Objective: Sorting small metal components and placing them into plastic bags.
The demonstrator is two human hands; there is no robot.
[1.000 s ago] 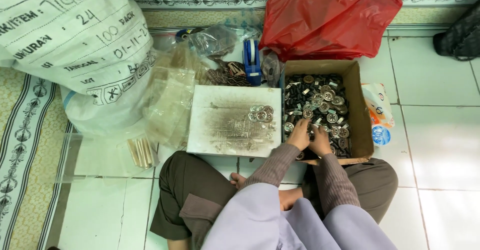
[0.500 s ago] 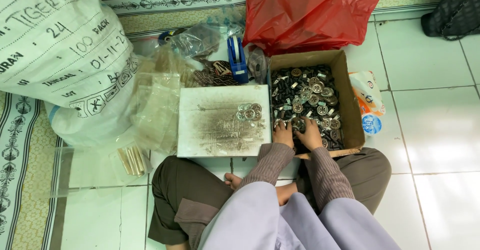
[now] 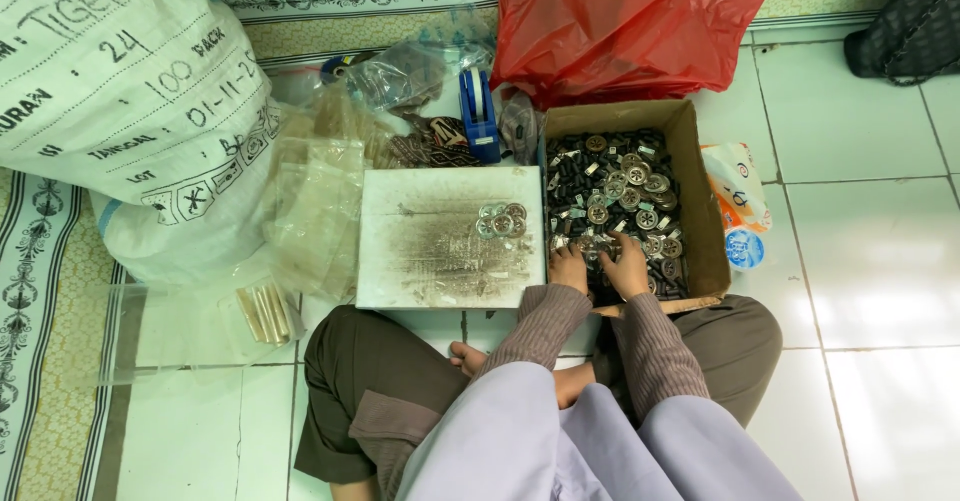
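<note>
Both hands, the left hand and the right hand, rest close together with fingers curled into the buttons at the near edge of the cardboard box; whether they grip any cannot be told. The box sits on the tiled floor, touching the right edge of a white board bearing a few silver buttons.

You sit on white glossy tile floor, thin dark grout lines, soft glare patches at right. Patterned mat runs along your left: cream-yellow ground, dark stripes, floral motif. Same ornamented border band crosses top edge, ahead of you. Big white woven sack leans at upper left. Red plastic bag bulges at top centre. Dark woven bag in top right corner. Light even, diffuse.
</note>
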